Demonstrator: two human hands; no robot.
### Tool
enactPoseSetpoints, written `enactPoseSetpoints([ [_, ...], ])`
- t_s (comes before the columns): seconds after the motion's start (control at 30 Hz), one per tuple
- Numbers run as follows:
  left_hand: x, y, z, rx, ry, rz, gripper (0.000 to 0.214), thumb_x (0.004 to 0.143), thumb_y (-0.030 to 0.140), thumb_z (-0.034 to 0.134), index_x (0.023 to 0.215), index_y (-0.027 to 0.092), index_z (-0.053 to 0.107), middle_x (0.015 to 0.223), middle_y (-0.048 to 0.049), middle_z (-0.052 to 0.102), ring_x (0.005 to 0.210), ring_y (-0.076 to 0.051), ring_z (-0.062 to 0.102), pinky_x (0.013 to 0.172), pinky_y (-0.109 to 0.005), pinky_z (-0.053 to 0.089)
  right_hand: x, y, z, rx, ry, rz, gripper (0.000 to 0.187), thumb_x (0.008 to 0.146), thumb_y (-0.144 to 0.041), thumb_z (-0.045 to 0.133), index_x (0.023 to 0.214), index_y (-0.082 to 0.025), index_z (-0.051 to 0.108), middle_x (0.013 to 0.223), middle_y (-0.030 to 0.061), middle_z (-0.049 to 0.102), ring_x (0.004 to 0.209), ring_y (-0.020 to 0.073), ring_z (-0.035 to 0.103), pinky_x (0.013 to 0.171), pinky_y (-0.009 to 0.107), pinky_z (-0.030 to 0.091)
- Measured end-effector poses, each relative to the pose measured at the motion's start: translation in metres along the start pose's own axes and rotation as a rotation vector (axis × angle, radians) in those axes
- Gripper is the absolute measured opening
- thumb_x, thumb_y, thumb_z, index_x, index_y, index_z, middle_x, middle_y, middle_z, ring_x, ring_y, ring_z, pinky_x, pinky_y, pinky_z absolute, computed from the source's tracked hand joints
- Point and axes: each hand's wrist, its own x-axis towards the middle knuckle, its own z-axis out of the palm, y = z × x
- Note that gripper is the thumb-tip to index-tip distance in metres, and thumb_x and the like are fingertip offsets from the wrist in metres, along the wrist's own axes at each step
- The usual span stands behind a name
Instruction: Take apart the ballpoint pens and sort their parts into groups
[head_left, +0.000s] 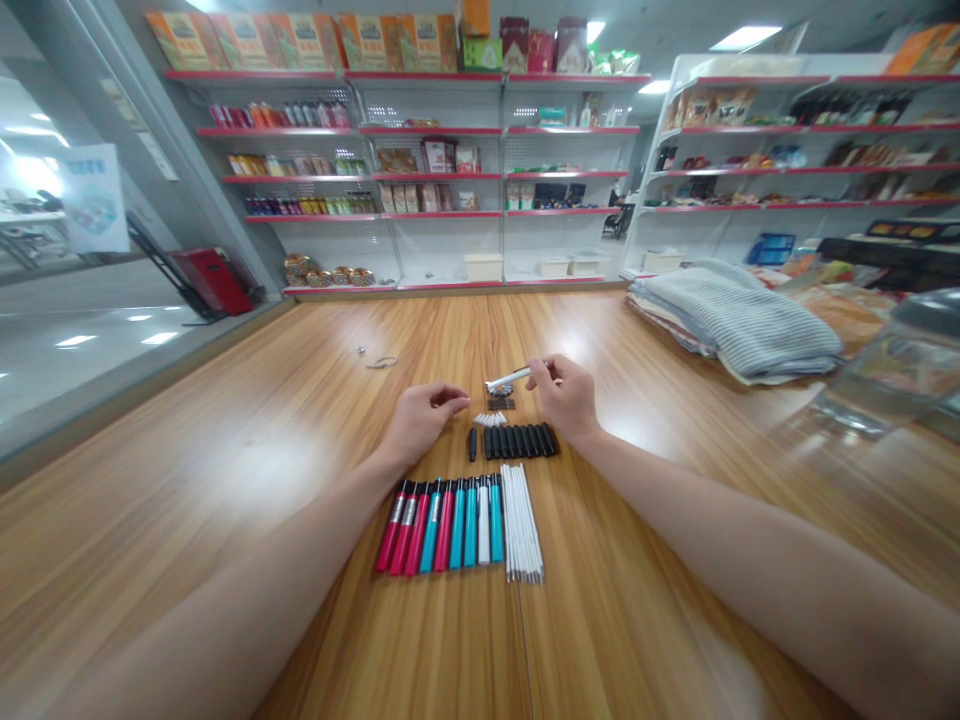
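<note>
My right hand [566, 395] pinches a white pen barrel [510, 378], tilted with its far end pointing left. Just below that end lies a small heap of shiny metal parts [501, 391]. My left hand [421, 422] rests to the left, thumb and forefinger together; whatever they hold is too small to make out. Between the hands are a dark patch of tiny parts [501, 404] and several small white pieces [491, 419]. Nearer me sit a row of black pen grips [521, 441], red, blue and white pen barrels [442, 525], and a bundle of white refills [523, 525].
A looped strip [382, 362] and a tiny shiny piece [361, 350] lie at the table's far left. Folded striped cloth [742, 315] is piled at the right, with a clear jar [862, 370] beside it. Stocked shelves [427, 130] stand beyond the table.
</note>
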Motion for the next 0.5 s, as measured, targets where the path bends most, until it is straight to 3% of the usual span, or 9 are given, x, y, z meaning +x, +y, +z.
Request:
enactPoseSetpoints([
  [0.17, 0.001, -0.003, -0.002, 0.16, 0.04, 0.063, 0.03, 0.074, 0.045, 0.066, 0.08, 0.017, 0.07, 0.072, -0.0029, 0.067, 0.063, -0.014, 0.057, 0.06, -0.025, 0.042, 0.004, 0.009, 0.001, -0.001, 0.058, 0.087, 0.041, 0.088, -0.048, 0.045, 0.07, -0.016, 0.064, 0.063, 0.0025, 0.067, 0.054, 0.0123, 0.054, 0.058, 0.025, 0.039],
  [0.5, -0.001, 0.002, -0.006, 0.369, -0.103, 0.178, 0.016, 0.077, 0.035, 0.065, 0.078, 0.02, 0.071, 0.075, -0.0017, 0.068, 0.066, -0.015, 0.055, 0.064, -0.026, 0.039, 0.006, 0.015, 0.001, -0.116, 0.023, 0.152, 0.034, 0.081, -0.041, 0.05, 0.062, -0.016, 0.062, 0.054, 0.0017, 0.063, 0.053, 0.0131, 0.053, 0.055, 0.024, 0.036],
])
